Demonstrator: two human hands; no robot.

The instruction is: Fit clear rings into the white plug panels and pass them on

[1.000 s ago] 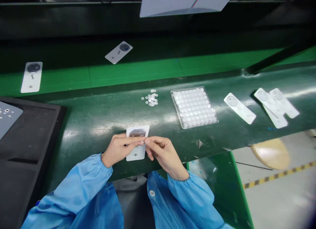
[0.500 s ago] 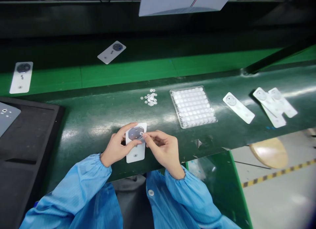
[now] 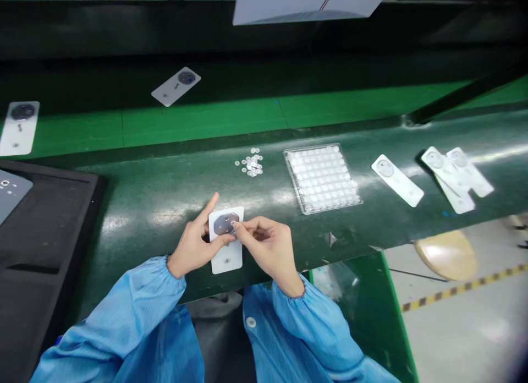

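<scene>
My left hand (image 3: pixel 197 244) holds a white phone back panel (image 3: pixel 226 260) by its left side. Its thumb lies across the panel's face, while the index finger points up, free of the edge. On the upper part of the panel is a dark round camera area with small openings. My right hand (image 3: pixel 270 245) pinches a small clear round piece between thumb and index finger, right at that dark area; the fingertips hide most of it. Beyond my hands, several loose clear round pieces (image 3: pixel 252 164) lie in a cluster on the green bench.
A clear tray (image 3: pixel 303 208) with rows of white round pieces sits right of the cluster. More white panels (image 3: pixel 398 180) lie farther right, some overlapping. Two panels (image 3: pixel 176 87) rest on the bright green strip behind. A black tray (image 3: pixel 49 245) stands at left.
My left index finger has lifted off the panel's top edge. My right hand has shifted slightly left over the dark area. The two panels on the far strip have moved left.
</scene>
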